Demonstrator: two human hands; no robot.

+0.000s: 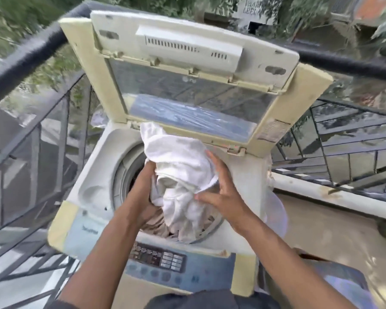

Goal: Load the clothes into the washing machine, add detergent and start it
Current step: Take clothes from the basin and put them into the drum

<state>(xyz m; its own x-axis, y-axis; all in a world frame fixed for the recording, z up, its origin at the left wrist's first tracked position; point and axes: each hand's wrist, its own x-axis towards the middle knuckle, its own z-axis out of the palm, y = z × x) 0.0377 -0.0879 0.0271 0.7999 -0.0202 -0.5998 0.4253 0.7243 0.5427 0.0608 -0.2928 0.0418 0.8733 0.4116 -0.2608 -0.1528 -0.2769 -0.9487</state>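
Note:
A top-loading washing machine (94, 197) stands in front of me with its lid (187, 70) folded up and back. A bundle of white cloth (178, 172) hangs over the open drum (123, 175), and more pale clothes lie inside below it. My left hand (143, 192) grips the bundle from the left, its fingers buried in the folds. My right hand (218, 192) holds the bundle's right side, thumb and fingers curled round the cloth. The control panel (158, 257) with its buttons sits at the machine's near edge.
A black metal railing (27, 134) runs close along the left and behind the machine, with trees beyond. A railing and a low ledge (321, 188) lie to the right. A dark container (316, 277) stands beside the machine at lower right.

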